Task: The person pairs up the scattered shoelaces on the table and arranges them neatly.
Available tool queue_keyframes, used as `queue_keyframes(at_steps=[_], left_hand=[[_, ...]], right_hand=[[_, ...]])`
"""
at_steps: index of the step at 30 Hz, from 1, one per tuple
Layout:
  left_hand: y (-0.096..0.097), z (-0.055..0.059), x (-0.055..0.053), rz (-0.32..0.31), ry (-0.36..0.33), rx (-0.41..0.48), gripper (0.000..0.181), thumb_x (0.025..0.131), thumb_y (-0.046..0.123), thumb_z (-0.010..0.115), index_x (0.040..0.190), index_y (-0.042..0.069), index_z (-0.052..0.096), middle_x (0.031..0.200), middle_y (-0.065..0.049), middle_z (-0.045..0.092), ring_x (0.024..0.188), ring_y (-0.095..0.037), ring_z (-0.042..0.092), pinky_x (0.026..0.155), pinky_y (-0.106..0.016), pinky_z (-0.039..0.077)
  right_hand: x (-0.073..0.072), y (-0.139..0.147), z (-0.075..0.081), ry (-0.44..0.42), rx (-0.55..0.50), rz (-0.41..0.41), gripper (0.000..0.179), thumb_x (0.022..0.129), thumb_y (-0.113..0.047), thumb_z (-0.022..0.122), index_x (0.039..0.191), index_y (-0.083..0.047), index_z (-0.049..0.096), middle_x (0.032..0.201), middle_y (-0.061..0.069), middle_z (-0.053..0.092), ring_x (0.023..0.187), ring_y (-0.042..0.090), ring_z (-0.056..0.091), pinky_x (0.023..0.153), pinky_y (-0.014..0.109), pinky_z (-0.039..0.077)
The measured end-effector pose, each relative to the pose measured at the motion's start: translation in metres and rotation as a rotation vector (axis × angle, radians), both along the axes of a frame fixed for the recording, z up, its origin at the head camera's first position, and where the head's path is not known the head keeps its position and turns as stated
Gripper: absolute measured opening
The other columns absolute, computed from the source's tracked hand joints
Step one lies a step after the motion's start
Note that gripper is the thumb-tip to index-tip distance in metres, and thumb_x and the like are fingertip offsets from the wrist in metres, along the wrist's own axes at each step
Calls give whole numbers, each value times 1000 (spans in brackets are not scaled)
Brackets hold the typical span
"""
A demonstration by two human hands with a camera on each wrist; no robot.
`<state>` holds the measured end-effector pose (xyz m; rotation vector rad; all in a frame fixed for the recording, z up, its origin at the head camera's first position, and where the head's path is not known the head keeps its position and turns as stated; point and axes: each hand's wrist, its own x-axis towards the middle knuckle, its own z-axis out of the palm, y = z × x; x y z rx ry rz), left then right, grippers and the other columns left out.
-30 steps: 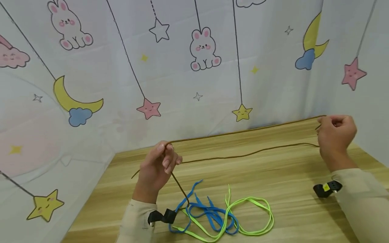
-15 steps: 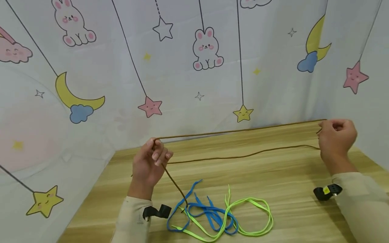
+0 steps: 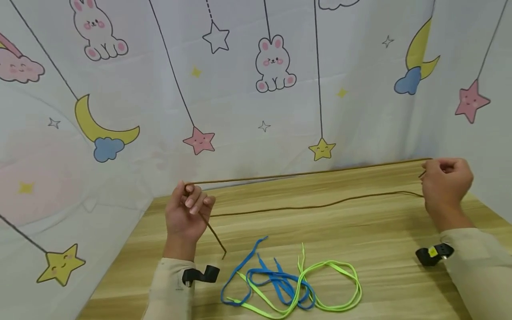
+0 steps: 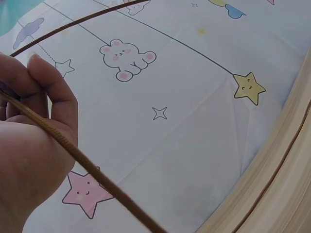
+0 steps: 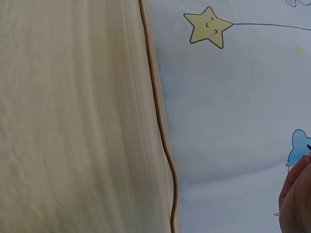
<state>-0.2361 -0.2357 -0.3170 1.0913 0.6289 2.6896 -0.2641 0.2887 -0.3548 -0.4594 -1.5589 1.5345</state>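
Note:
A thin brown shoelace (image 3: 276,177) is stretched between my two hands above the table. My left hand (image 3: 187,222) pinches it at the fingertips, and a short tail hangs below the palm. In the left wrist view the lace (image 4: 73,149) crosses in front of the curled fingers. At the far right my right hand (image 3: 448,184) grips the other side, a small tip poking out by the fingers. A lower, slacker brown strand runs between the hands too; where it joins is hidden. The right wrist view shows brown lace (image 5: 157,111) and only an edge of that hand.
Blue shoelaces (image 3: 282,284) and neon green shoelaces (image 3: 354,278) lie tangled on the wooden table (image 3: 392,289), below and between the hands. A white curtain (image 3: 240,102) printed with bunnies, stars and moons hangs behind the table.
My left hand has moved left, drawing the brown lace along. Its hanging tail has lifted off the blue and green laces and now dangles free. The right hand has barely moved.

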Motion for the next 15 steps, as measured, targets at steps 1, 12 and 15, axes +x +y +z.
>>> queue_keyframes(at_steps=[1, 12, 15], left_hand=[[-1, -1, -1, 5, -8, 5, 52, 112, 26, 30, 94, -1, 71, 67, -6, 60, 58, -17, 57, 80, -32, 51], [-14, -15, -10, 45, -104, 13, 51, 111, 26, 33, 94, -2, 71, 66, -7, 62, 57, -18, 59, 77, -34, 52], [-19, -19, -11, 71, -113, -19, 52, 111, 26, 32, 90, -1, 71, 67, -6, 61, 57, -17, 58, 77, -33, 52]], right_hand=[[0, 0, 0, -1, 7, -6, 12, 93, -9, 55, 82, -14, 56, 71, -10, 62, 48, 4, 55, 44, 16, 41], [1, 5, -5, -35, 51, 1, 11, 95, -13, 55, 84, -16, 56, 73, -12, 62, 52, 4, 56, 46, 15, 41], [-3, 6, -6, -39, 72, 5, 11, 95, -15, 56, 84, -16, 57, 74, -11, 61, 53, 4, 56, 46, 16, 41]])
